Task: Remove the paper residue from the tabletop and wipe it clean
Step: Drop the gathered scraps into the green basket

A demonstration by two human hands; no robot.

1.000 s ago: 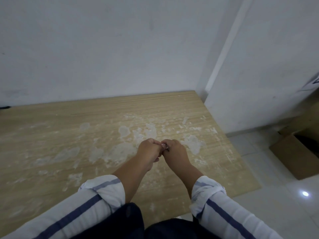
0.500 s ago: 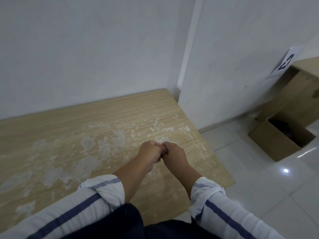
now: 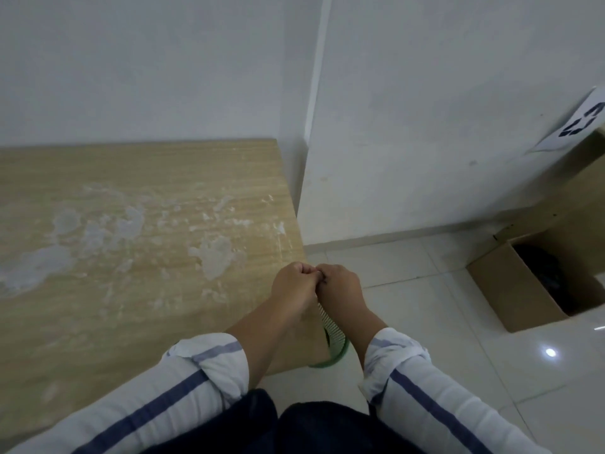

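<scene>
A: What's changed vs. a sec ago?

B: View has swung right. The hands sat over the middle of the residue patch; now they're at the counter's (image 3: pixel 137 172) right edge, partly over the floor tiles (image 3: pixel 435 290). A green mesh wastebasket (image 3: pixel 334 335) shows just under the wrists, which wasn't visible before.

A: Hands doing what?

B: Left hand (image 3: pixel 293 288) and right hand (image 3: pixel 340 286) are both clenched, knuckles touching, fingertips pinched together at the join. Same pose as before. Looks like they're pinching sth tiny between them, prob. a scrap of peeled paper, but it's too small to tell. So whether they actually hold anything: can't say.

A: And the residue itself?

B: Paper residue (image 3: pixel 216 253) still stuck on the counter, whitish blotches and flecks spread left of the hands and toward the wall. The biggest blotch nearby is just beyond the left hand. Plenty left.

A: Meaning for the task?

B: Judging by the move toward the wastebasket, a peeled bit is likely about to be dropped in. Early stage: lots more scraping needed, and no cloth in view, so wiping hasn't begun.

A: Anything else around?

B: Open cardboard box (image 3: pixel 530 290) on the floor at right, well apart.
</scene>
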